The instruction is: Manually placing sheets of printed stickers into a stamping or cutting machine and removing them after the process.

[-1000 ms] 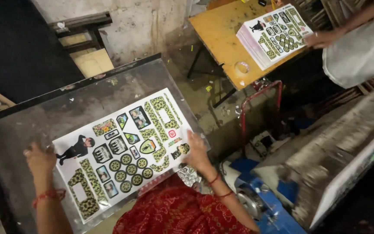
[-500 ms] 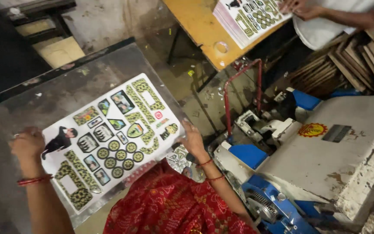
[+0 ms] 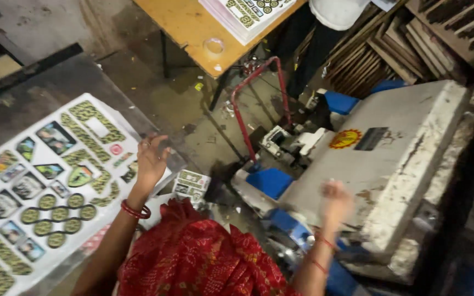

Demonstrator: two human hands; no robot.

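The big printed sticker sheet [image 3: 50,181] lay flat on the dark metal table [image 3: 12,104] at the left, and its right edge stuck out a little past the table's corner. To do this step well, the sheet was best kept flat and pressed down gently near its edge, so that it would not slide or bend. The left hand [image 3: 150,160] was laid on that right edge, with the fingers spread out and flat, touching the sheet but not gripping it. The right hand [image 3: 337,201] was held up near the grey, worn plate of the press machine [image 3: 390,159]. It was blurred, so it could not be told how far open it was, and nothing was seen in it. A small printed piece [image 3: 191,184] lay just below the table's corner, near the red cloth [image 3: 193,257].
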